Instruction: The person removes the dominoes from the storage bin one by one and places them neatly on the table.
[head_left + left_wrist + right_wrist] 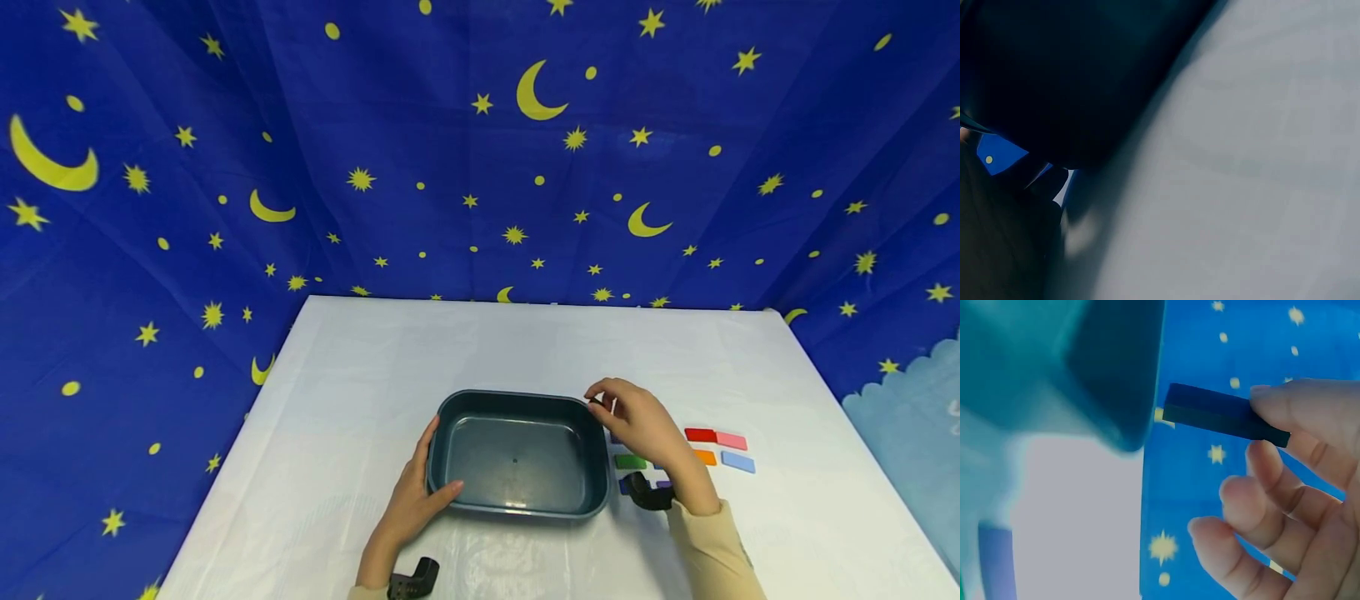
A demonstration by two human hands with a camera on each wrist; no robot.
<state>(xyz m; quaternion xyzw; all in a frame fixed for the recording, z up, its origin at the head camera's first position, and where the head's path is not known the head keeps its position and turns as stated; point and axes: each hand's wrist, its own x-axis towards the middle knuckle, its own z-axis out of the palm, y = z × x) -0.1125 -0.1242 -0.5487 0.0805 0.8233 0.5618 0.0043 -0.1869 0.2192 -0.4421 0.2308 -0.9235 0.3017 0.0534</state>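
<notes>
A dark teal plastic basin (516, 467) sits on the white table, and no blocks show inside it in the head view. My left hand (411, 500) grips its left end, thumb over the front rim and fingers along the outer wall. Just above the basin's back right corner, my right hand (639, 421) pinches a thin black block (1210, 412) between thumb and fingertips. The right wrist view shows this block lengthwise, raised beside the basin's corner. In the left wrist view, the basin's dark wall (1072, 75) fills the upper left.
Several flat coloured blocks lie right of the basin: red (701, 435), pink (731, 441), orange (706, 457), light blue (738, 462) and green (630, 462). My right arm partly covers others, blue and purple. A blue star-and-moon curtain (465, 150) hangs behind the table (360, 358).
</notes>
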